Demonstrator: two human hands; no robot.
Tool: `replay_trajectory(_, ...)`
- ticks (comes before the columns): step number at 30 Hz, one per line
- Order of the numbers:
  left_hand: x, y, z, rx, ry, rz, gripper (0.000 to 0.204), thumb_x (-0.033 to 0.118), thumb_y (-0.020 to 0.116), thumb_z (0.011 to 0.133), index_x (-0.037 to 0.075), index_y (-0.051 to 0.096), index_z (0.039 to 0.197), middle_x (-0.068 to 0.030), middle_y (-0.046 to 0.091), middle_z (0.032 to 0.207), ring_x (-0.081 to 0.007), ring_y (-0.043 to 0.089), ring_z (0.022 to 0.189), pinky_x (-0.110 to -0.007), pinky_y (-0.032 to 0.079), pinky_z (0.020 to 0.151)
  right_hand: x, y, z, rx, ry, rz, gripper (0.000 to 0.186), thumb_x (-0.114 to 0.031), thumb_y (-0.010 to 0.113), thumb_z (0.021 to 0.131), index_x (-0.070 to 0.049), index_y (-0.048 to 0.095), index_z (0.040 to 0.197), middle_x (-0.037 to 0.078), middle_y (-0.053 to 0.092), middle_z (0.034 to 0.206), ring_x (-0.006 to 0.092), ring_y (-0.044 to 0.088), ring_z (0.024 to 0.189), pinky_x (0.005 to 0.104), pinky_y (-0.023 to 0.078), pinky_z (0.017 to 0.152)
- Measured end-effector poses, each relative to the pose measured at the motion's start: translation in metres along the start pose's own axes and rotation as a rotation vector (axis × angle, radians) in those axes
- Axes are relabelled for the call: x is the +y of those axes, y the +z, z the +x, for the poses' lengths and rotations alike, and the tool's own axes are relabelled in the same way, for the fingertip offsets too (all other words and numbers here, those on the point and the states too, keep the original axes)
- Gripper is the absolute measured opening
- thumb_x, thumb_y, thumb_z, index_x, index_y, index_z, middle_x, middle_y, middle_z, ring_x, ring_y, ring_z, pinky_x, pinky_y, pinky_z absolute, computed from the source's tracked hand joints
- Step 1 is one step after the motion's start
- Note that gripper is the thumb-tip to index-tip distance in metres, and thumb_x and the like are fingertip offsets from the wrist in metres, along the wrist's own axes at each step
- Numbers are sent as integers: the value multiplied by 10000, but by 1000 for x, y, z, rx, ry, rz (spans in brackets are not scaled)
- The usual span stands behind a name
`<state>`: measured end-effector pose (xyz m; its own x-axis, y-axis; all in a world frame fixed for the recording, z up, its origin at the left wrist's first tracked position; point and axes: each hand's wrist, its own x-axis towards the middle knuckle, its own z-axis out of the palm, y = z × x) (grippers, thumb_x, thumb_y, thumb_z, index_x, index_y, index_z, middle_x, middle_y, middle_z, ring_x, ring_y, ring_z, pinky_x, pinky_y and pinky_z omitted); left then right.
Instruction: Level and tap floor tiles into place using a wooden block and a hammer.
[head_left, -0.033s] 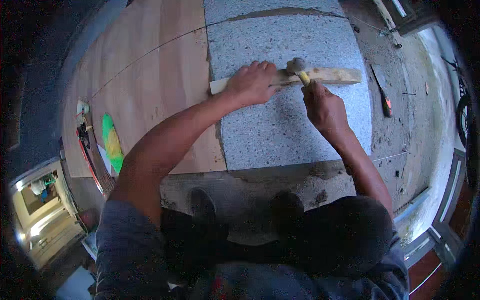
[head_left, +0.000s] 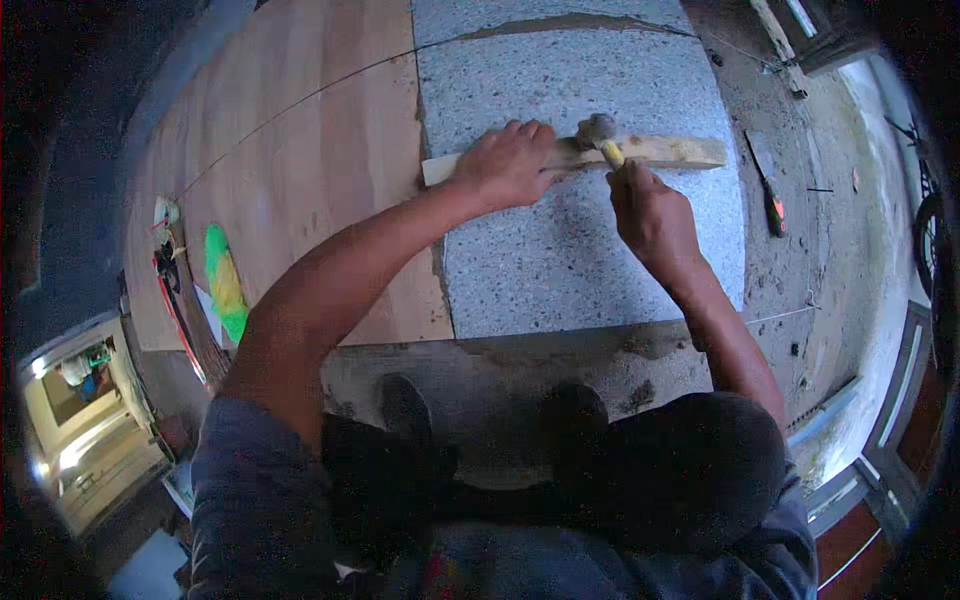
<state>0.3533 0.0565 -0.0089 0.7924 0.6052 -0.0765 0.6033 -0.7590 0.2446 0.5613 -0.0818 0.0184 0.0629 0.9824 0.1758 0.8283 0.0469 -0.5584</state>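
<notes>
A pale wooden batten (head_left: 680, 151) lies crosswise on a grey speckled slab (head_left: 540, 270). My left hand (head_left: 508, 165) is closed over the batten towards its left end, the fingers reaching past the far edge. In my right hand (head_left: 652, 212) is a hammer (head_left: 612, 152) with a yellow handle, gripped close to the head. The dark, rounded hammer head is at the middle of the batten, just right of my left hand; whether it touches the wood I cannot tell. Most of the handle is hidden by my fist.
Wood-look panels (head_left: 340, 200) adjoin the slab on the left, with a green and yellow bundle (head_left: 226, 285) and a red-edged tool (head_left: 180, 300) on them. A taut string crosses the far side. To the right, a trowel-like tool with a red and black handle (head_left: 775, 210) lies on bare ground.
</notes>
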Motion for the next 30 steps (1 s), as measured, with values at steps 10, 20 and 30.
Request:
replay_trajectory(10, -4, 4, 4, 82, 47, 21, 555, 505, 664, 936, 18, 588, 1190, -197, 663, 1118, -395, 666, 1048, -525, 563, 855, 8, -1, 2, -8, -52, -19, 133, -174, 622, 979, -55, 564, 991, 251, 680, 789, 469, 673, 679, 560, 527, 575)
replay_trajectory(20, 8, -3, 9, 88, 37, -41, 487, 456, 672, 918, 47, 640, 1182, -174, 678, 1147, -386, 667, 1091, -535, 541, 920, 8, -2, -3, 27, -5, -46, 169, -235, 630, 1000, -77, 571, 993, 244, 691, 782, 477, 678, 695, 585, 528, 586)
replay_trajectory(30, 22, -32, 0, -97, -176, -168, 436, 447, 702, 844, 66, 766, 1045, -239, 736, 1029, -421, 702, 1015, -530, 555, 886, 1, 6, 12, 52, -279, -27, 88, -72, 610, 980, 2, 634, 939, 229, 624, 744, 433, 620, 688, 483, 506, 605)
